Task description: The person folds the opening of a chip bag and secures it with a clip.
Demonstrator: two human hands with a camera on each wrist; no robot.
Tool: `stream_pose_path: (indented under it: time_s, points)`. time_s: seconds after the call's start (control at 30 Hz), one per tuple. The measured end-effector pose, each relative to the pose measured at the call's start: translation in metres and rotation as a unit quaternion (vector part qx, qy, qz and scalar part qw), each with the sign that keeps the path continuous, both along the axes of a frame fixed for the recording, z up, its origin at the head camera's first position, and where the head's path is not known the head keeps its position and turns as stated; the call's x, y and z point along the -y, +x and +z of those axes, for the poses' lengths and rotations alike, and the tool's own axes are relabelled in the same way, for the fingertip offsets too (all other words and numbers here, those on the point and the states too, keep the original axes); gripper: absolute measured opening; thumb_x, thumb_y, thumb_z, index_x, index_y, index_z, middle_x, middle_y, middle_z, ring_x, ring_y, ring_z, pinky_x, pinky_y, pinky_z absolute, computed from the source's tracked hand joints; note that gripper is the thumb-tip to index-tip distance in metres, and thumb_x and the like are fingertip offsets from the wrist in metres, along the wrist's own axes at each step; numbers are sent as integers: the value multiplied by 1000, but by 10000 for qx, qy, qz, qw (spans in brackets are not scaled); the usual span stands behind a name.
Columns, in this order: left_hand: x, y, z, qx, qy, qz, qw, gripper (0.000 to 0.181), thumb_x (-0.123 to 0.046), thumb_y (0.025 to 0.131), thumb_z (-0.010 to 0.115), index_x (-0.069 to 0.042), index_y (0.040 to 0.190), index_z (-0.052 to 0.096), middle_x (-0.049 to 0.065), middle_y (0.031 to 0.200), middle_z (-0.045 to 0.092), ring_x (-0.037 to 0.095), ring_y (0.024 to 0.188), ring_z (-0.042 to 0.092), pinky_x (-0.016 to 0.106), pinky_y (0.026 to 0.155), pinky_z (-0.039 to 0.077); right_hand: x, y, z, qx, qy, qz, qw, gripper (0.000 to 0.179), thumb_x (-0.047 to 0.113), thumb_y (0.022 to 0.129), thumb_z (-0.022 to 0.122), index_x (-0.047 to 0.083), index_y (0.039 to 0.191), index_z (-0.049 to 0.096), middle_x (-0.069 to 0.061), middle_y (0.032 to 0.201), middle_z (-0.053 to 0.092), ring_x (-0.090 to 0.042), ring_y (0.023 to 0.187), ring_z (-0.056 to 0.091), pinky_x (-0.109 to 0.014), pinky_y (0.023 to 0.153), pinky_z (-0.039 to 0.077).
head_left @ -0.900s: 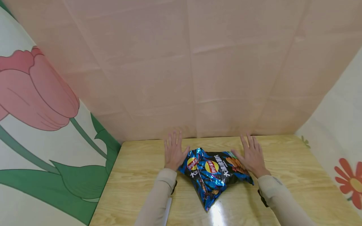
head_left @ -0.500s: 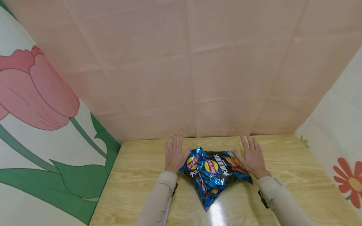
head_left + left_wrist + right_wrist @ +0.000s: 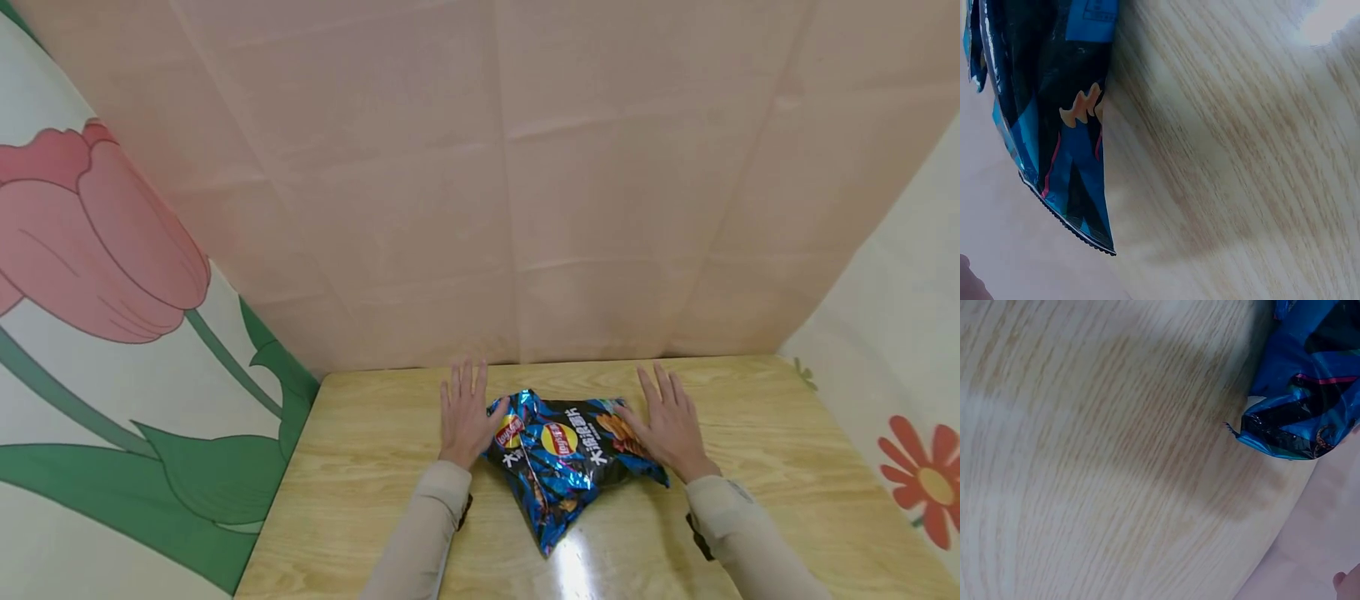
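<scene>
A shiny blue and black bag of potato chips (image 3: 558, 462) with two Lay's logos lies crumpled on the wooden table (image 3: 360, 500). At its left end stands my left hand (image 3: 465, 421), fingers straight and pointing away, the thumb overlapping the bag's edge. My right hand (image 3: 671, 429) is at the other end, fingers spread and straight, with its thumb over the bag's upper right side. In the left wrist view a crimped end of the chip bag (image 3: 1079, 144) shows. The right wrist view shows a crumpled blue corner of the bag (image 3: 1310, 394).
Behind the table hangs a creased beige sheet (image 3: 510, 208). Walls with a painted tulip (image 3: 112, 242) and a red flower (image 3: 933, 483) border the left and right sides. Part of a thin white strip (image 3: 444, 567) shows beside the left sleeve.
My left hand has shifted slightly right and toward me, its thumb now further over the bag. The bag's left edge sits slightly further right. The right hand barely moves.
</scene>
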State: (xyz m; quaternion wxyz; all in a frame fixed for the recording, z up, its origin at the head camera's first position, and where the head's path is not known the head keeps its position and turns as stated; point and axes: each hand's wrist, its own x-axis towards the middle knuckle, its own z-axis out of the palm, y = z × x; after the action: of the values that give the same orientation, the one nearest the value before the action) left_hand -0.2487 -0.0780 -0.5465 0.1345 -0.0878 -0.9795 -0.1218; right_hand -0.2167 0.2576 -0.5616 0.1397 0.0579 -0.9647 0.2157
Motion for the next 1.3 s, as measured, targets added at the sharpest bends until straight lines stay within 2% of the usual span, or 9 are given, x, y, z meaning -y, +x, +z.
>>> stream_pose_path:
  time_s: [0.37, 0.6, 0.8, 0.93, 1.2, 1.3]
  points:
    - [-4, 7, -7, -231, 175, -119, 9995, 78, -57, 96, 53, -18, 158, 26, 13, 164, 25, 36, 151, 22, 58, 120, 21, -3, 2, -8, 129, 32, -4, 9999, 85, 54, 95, 56, 6, 157, 23, -28, 161, 19, -53, 145, 16, -74, 107, 21]
    - [-6, 13, -10, -316, -26, -74, 9995, 76, -59, 96, 50, -17, 156, 29, 14, 161, 30, 36, 150, 26, 57, 118, 26, -3, 8, -8, 229, 129, 5, 9997, 86, 57, 95, 54, 6, 157, 23, -28, 160, 19, -53, 144, 18, -72, 108, 22]
    - [-6, 19, -12, -357, -45, -87, 9993, 77, -59, 95, 52, -16, 155, 32, 15, 160, 34, 36, 149, 27, 58, 117, 27, -3, 12, -9, 179, 50, 16, 9998, 85, 54, 94, 58, 5, 156, 26, -29, 160, 21, -54, 143, 21, -73, 106, 24]
    - [-7, 22, -15, -338, -103, -103, 9993, 78, -61, 95, 51, -16, 156, 31, 14, 160, 32, 36, 150, 26, 57, 117, 28, -4, 13, -14, 224, 46, 14, 9997, 83, 54, 96, 56, 5, 156, 26, -29, 160, 21, -55, 142, 22, -73, 105, 25]
    - [-10, 27, -16, -140, 124, -193, 9996, 75, -57, 96, 52, -17, 156, 29, 14, 162, 29, 35, 151, 23, 54, 120, 25, -4, 17, -20, 268, -121, 69, 9995, 81, 52, 96, 56, 2, 154, 28, -31, 157, 25, -56, 140, 25, -75, 103, 25]
    - [-11, 28, -16, -174, 170, -219, 9995, 74, -56, 97, 51, -16, 156, 30, 14, 161, 31, 36, 151, 24, 53, 119, 26, -3, 18, -21, 320, -191, 77, 9993, 81, 52, 97, 55, 2, 155, 28, -31, 157, 25, -56, 141, 24, -75, 103, 24]
